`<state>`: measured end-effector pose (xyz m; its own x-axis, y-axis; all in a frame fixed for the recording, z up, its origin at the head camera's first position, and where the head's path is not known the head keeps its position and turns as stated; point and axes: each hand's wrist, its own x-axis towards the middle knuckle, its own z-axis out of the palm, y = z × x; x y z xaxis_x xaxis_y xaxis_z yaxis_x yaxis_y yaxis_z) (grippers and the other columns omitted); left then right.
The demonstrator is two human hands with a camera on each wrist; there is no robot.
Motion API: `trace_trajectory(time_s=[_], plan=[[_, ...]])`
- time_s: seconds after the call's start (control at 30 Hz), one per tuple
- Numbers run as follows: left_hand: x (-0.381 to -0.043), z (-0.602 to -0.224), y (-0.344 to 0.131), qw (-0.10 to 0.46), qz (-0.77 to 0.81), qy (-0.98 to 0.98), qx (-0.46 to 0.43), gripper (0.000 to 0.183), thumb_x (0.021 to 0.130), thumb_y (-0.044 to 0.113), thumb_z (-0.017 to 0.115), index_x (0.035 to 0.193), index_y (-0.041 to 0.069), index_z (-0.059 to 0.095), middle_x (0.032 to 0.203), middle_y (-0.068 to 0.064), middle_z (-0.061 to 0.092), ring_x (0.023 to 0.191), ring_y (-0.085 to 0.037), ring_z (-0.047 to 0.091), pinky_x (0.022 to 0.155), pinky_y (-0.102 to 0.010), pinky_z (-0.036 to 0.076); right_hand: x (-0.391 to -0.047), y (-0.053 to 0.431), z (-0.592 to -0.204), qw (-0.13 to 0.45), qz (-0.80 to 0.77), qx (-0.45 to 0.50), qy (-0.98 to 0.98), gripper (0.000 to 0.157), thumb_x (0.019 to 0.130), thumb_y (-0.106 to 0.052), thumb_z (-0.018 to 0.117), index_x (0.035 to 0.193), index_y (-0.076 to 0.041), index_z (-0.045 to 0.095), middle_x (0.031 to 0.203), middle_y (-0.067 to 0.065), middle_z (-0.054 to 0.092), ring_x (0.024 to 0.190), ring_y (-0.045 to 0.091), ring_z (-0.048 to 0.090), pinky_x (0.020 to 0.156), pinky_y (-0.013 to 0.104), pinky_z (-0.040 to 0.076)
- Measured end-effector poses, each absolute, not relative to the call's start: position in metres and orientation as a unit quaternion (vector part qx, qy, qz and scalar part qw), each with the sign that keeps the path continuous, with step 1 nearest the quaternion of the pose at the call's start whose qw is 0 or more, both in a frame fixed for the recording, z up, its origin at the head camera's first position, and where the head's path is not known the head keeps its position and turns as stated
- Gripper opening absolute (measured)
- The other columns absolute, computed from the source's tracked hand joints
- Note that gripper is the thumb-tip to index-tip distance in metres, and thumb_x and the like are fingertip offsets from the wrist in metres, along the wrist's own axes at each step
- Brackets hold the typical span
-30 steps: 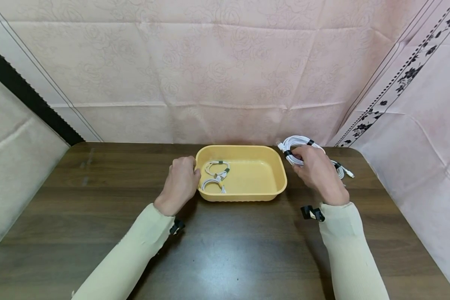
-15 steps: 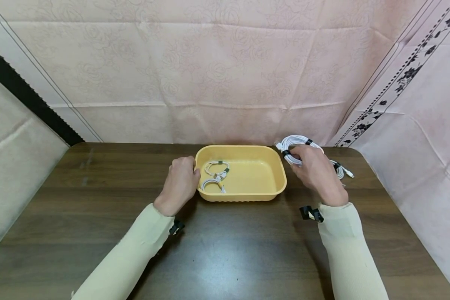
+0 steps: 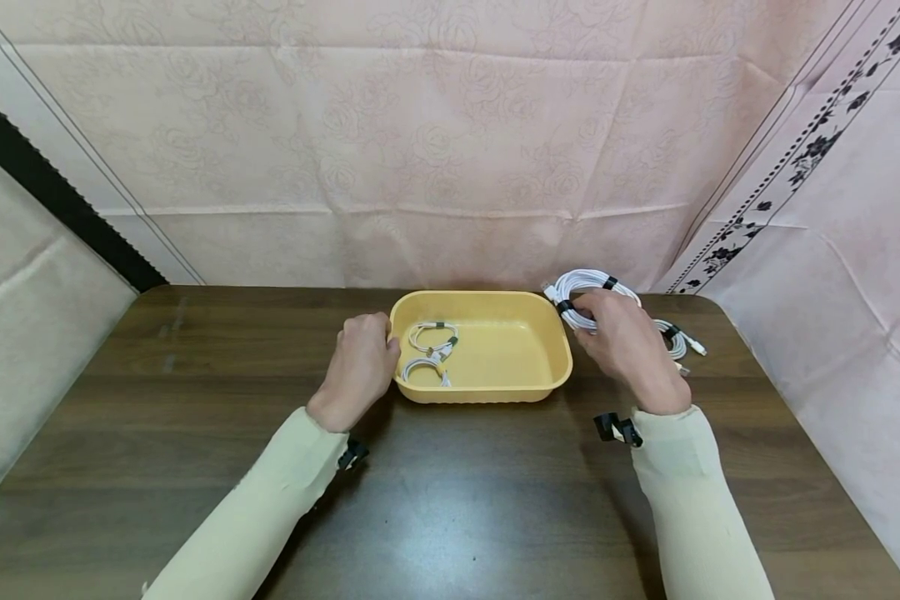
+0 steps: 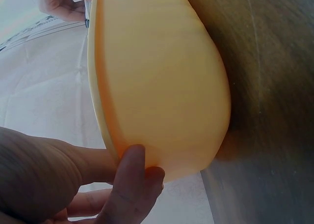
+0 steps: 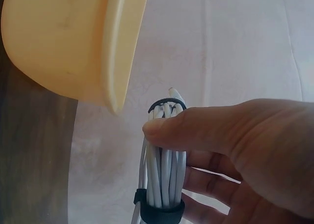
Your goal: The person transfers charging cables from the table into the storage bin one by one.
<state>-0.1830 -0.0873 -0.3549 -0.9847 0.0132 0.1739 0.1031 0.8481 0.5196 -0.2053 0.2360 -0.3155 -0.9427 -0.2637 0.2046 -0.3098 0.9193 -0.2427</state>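
Note:
My left hand (image 3: pixel 356 367) grips the left rim of a yellow plastic tub (image 3: pixel 483 395). In the left wrist view its thumb and fingers pinch the tub's wall (image 4: pixel 162 86) from both sides. My right hand (image 3: pixel 632 346) holds a thick coil of white cable (image 3: pixel 583 276) bound with black straps, just off the tub's right rim. The right wrist view has the thumb pressed across the bundled strands (image 5: pixel 164 177), fingers behind. Inside the tub, at its left, lie small coiled white cables (image 3: pixel 441 353) with dark ties.
Another coiled white cable (image 3: pixel 677 345) with a black strap lies on the brown wooden table (image 3: pixel 457 500), partly behind my right hand. A pale patterned cloth (image 3: pixel 435 150) hangs along the table's back edge, and more cloth hangs at both sides.
My right hand has shifted slightly left with the cable coil, nearer the tub, showing more of the cable on the table. The left hand and the tub have stayed put.

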Motion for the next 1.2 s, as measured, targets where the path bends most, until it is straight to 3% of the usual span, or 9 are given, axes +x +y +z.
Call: trace_trajectory(time_s=[0.5,0.73,1.2], plan=[[-0.1821,-0.3574,-0.0892,0.089,-0.277,-0.956,-0.034,0.015,0.095,0.006,0.061,0.082,0.001,0.065,0.077,-0.011,0.063,0.075,-0.023,0.064,0.063,-0.038,0.053,-0.2032,0.2338,-0.3162,0.110,0.138,0.160,-0.971,0.013,0.084,-0.001,0.066,0.096,-0.005,0.071,0.101,0.012,0.069,0.092,0.031,0.062,0.080,0.052,0.049],[-0.1820,-0.3572,-0.0889,0.094,-0.277,-0.956,-0.034,0.014,0.095,0.004,0.062,0.081,0.001,0.065,0.077,-0.011,0.063,0.075,-0.023,0.063,0.064,-0.039,0.054,-0.2033,0.2334,-0.3165,0.105,0.137,0.166,-0.971,0.019,0.085,-0.001,0.064,0.102,-0.002,0.073,0.107,0.013,0.071,0.102,0.033,0.064,0.088,0.053,0.049],[-0.1825,-0.3570,-0.0878,0.095,-0.280,-0.955,-0.034,0.014,0.095,0.004,0.061,0.081,0.001,0.065,0.078,-0.011,0.063,0.076,-0.025,0.064,0.064,-0.040,0.054,-0.2011,0.2290,-0.3137,0.089,0.136,0.158,-0.974,0.017,0.092,-0.008,0.067,0.108,-0.002,0.073,0.111,0.013,0.070,0.102,0.031,0.063,0.089,0.051,0.050]])
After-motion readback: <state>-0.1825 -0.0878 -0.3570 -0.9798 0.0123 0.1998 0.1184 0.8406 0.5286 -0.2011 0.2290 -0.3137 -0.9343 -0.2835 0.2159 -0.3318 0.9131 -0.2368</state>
